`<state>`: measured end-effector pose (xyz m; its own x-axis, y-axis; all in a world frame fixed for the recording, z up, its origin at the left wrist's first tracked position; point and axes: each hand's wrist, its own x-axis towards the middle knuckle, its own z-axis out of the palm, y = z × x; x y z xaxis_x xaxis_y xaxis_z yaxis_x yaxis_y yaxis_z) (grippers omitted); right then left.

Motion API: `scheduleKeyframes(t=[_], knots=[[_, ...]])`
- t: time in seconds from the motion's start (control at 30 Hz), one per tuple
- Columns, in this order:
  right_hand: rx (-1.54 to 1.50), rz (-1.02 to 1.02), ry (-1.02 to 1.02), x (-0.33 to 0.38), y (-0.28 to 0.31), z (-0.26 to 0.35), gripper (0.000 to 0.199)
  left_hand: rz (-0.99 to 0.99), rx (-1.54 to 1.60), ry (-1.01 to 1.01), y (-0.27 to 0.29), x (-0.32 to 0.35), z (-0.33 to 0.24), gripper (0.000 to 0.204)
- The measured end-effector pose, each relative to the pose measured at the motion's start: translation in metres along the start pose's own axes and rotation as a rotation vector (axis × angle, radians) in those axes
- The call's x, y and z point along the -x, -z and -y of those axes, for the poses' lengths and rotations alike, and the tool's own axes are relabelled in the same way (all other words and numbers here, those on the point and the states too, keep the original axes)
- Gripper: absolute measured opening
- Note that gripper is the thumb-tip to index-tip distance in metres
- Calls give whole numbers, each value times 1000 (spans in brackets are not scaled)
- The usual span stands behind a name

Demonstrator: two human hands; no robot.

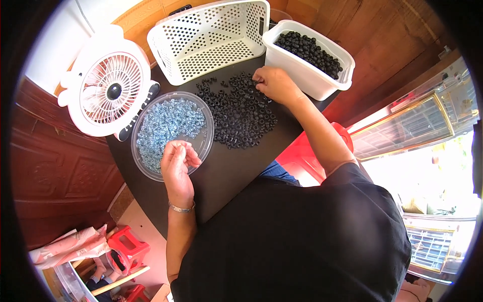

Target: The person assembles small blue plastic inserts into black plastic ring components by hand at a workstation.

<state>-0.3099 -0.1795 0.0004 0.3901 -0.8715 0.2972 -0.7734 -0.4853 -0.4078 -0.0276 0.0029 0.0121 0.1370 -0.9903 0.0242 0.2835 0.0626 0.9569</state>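
Note:
A shallow clear round tray (204,143) holds many small translucent blue pieces (163,128), bead-like in look. Above its near edge is my left hand (177,160), thumb and index finger drawn together and the other fingers curled. Whatever it pinches is too small to make out. Small black ring-like pieces (241,118) lie spread on the dark table to the right of the tray. At their far right edge my right hand (275,85) reaches down with its fingertips closed together. What those fingertips hold, if anything, cannot be told.
Behind the black pieces stand a white perforated basket (214,53) and a white bin (302,68) filled with black pieces (312,53). A white fan (111,90) stands left of the tray. Red stools (128,246) are at lower left.

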Motion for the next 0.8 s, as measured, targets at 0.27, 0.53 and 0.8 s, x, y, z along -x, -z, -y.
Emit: scheduleKeyframes(t=[0.27,0.53,0.8], knots=[[-585,13,310,12,17,116,29,-10,-33,8,1,2,-1,23],[-672,-17,668,18,-19,176,36,47,150,-34,-4,0,-3,25],[-514,-114,658,20,-25,183,33,-27,60,-106,-1,-1,-2,19]])
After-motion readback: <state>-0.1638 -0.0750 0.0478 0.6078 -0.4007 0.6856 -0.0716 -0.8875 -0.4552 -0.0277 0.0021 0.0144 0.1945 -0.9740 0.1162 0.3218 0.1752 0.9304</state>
